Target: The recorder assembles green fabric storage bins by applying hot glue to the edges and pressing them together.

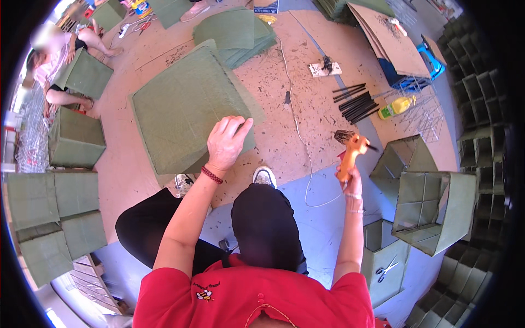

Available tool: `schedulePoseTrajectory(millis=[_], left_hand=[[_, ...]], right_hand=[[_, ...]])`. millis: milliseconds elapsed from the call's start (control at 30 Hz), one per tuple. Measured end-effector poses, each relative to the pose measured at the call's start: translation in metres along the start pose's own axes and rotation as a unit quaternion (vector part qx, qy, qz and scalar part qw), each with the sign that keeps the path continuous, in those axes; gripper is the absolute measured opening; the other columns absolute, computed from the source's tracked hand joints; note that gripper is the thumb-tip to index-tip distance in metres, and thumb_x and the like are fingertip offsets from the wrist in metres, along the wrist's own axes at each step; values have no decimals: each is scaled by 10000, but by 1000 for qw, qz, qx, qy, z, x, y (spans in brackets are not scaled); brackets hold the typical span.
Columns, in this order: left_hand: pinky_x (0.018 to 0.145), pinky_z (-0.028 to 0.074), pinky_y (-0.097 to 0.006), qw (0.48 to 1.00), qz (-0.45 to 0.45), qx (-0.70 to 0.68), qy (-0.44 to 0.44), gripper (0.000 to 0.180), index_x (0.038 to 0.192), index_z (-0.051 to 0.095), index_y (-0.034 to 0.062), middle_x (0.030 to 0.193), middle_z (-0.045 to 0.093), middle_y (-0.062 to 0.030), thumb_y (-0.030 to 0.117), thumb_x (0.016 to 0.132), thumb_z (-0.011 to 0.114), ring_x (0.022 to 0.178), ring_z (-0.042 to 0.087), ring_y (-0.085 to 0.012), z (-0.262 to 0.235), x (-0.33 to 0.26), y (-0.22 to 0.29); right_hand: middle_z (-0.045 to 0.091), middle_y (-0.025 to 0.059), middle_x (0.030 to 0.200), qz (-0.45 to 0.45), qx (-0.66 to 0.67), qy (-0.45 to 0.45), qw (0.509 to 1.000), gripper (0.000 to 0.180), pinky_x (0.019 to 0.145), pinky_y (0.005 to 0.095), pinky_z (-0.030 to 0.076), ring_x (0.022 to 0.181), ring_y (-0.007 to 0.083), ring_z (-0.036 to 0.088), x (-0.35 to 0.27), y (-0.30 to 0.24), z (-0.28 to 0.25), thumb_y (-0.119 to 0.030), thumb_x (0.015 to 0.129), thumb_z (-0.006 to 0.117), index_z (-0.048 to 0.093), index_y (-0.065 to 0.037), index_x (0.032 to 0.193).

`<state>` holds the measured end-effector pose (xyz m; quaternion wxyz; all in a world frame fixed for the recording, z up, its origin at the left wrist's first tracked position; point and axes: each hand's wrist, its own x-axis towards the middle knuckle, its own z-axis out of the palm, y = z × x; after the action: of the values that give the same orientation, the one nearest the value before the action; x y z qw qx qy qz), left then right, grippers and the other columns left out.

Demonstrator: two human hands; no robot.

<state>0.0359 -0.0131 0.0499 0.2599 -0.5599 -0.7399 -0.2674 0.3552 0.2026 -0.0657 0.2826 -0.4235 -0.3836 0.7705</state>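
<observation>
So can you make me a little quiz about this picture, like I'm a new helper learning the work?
1. What is in the person's right hand?
A) a hammer
B) an orange glue gun
C) a paintbrush

2. True or false: the pair of scissors is on a green box at the person's right side.

3. Fill in the missing word: the yellow bottle lies on the floor next to a bunch of black ____.

Key
1. B
2. True
3. sticks
</observation>
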Motion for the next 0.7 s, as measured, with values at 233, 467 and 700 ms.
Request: schedulePoseTrajectory(millis=[233,467,700], left_hand=[[667,471,-301,999,3,-44,16,293,885,633,56,834,546,-35,24,594,612,798,552,-191,-1,1,2],[691,471,-307,999,12,-44,17,304,905,626,50,871,547,-35,63,604,586,824,549,-191,0,-2,-2],[728,460,-307,999,13,-34,-1,317,930,621,51,893,543,-31,99,620,574,849,545,-182,-2,-1,-1]], right_hand=[[598,99,844,-94,-124,-59,986,323,637,334,528,672,185,596,5,-45,81,-80,779,650,485,31,1034],[587,67,733,-40,-129,-226,965,302,491,262,496,561,148,575,21,-84,183,-248,870,579,501,0,1023],[560,62,667,29,-230,-258,938,415,433,254,473,511,142,555,66,-86,222,-393,843,591,498,-13,981]])
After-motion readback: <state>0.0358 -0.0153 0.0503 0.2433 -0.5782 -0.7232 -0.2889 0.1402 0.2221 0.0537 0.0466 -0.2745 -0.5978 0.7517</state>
